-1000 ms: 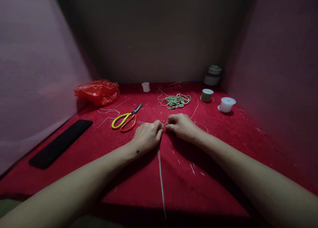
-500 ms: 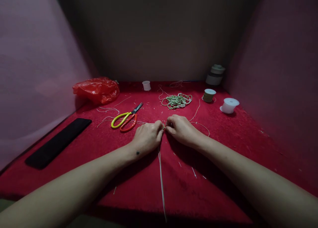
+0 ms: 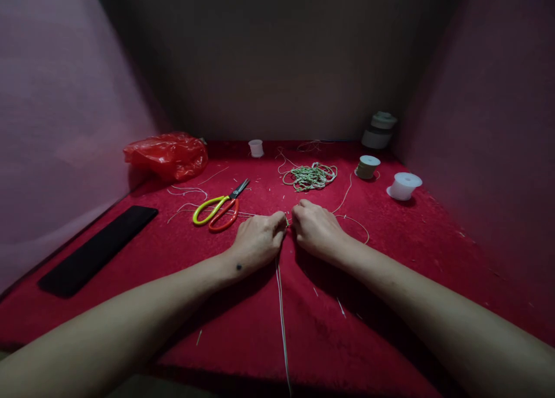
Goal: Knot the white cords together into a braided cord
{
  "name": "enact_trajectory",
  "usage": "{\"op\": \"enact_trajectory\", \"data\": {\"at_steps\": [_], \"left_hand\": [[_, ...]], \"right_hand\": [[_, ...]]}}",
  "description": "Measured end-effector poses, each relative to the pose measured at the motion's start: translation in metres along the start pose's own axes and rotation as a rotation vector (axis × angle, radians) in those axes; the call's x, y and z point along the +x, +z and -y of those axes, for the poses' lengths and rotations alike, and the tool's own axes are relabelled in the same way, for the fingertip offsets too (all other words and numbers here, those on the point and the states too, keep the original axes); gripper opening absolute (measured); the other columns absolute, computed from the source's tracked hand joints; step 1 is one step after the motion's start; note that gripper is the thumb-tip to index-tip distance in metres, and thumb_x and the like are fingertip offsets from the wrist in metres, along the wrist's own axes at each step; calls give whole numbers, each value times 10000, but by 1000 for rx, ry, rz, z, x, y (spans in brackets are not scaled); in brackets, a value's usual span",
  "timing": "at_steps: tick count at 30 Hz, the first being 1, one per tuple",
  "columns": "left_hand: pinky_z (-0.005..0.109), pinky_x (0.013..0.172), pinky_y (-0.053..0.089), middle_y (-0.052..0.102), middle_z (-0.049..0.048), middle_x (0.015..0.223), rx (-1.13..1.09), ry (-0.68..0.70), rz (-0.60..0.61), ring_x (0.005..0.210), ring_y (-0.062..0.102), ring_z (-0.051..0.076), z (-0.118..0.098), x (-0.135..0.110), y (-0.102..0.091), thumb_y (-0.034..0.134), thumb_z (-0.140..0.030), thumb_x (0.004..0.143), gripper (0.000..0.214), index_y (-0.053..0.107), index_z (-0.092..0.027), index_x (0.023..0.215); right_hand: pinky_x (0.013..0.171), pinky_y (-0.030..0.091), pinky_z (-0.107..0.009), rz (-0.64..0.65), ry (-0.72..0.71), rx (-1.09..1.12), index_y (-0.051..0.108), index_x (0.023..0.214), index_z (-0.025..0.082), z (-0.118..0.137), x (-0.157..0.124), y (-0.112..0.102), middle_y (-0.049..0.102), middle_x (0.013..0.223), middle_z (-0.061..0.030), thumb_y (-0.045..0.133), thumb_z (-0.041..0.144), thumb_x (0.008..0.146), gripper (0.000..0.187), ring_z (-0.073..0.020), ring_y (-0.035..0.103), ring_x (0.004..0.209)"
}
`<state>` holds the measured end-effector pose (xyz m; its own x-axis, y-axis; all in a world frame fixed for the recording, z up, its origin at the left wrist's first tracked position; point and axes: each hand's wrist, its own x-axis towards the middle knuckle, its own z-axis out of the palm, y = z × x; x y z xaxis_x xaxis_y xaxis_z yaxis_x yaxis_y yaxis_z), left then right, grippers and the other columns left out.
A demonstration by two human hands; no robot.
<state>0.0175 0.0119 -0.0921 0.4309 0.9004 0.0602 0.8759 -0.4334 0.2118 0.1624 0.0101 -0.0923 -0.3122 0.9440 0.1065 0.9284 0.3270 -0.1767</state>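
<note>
My left hand (image 3: 261, 236) is closed, thumb and forefinger pinching a small piece of knotted green and white cord (image 3: 287, 223). Close to its right, my right hand (image 3: 317, 227) has its fingers curled together beside the knot, on a strand leading out of it; the fingertips are partly hidden. Two pale cord ends (image 3: 281, 317) hang from under my left hand toward the table's front edge. More strands run left beneath the scissors (image 3: 224, 209), which have one yellow and one red handle. Beyond the hands lies a heap of green and white knotted cord (image 3: 313, 177).
At the right stand a spool of olive cord (image 3: 367, 167), a white spool (image 3: 404, 186) and a lidded jar (image 3: 380, 130). A small white spool (image 3: 256, 148) is at the back. Leftward lie a red plastic bag (image 3: 169, 156) and a black flat strip (image 3: 99, 250). Thread scraps dot the red cloth (image 3: 243, 352).
My right hand has turned slightly, its fingers curling in more and drawing a little away from the knot. My left hand keeps its pinch. The view has shifted slightly.
</note>
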Motion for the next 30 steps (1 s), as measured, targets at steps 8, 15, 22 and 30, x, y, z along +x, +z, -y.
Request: {"op": "enact_trajectory", "data": {"at_steps": [8, 15, 22, 30], "left_hand": [[242, 614, 381, 625, 11, 710, -82, -7, -3, 647, 562, 140, 2, 0, 0, 406, -281, 822, 170, 558, -208, 803], [252, 599, 376, 630, 19, 712, -74, -12, -4, 647, 565, 150, 2, -1, -1, 393, -293, 828, 193, 568, -213, 837], [275, 624, 390, 646, 36, 747, -81, -8, -2, 709, 592, 181, 3, -1, 0, 390, -289, 823, 198, 568, -213, 861], [275, 609, 387, 652, 33, 745, -77, -25, -10, 702, 595, 187, 1, -2, -1, 397, -294, 817, 207, 584, -215, 856]], "right_hand": [[549, 337, -259, -33, -42, 93, 562, 755, 157, -6, -1, -2, 551, 852, -87, 437, 204, 791, 138, -154, 521, 672], [469, 298, -216, 166, -23, 458, 485, 625, 178, -28, -9, -31, 510, 578, 7, 473, 95, 673, 96, -95, 424, 512], [434, 294, -211, 495, 31, 411, 560, 565, 181, -92, -25, -85, 547, 535, 10, 509, 119, 677, 138, -86, 430, 464], [556, 371, -225, 88, -47, 308, 665, 798, 170, -43, -11, -37, 636, 710, -41, 544, 188, 746, 132, -125, 533, 608]]}}
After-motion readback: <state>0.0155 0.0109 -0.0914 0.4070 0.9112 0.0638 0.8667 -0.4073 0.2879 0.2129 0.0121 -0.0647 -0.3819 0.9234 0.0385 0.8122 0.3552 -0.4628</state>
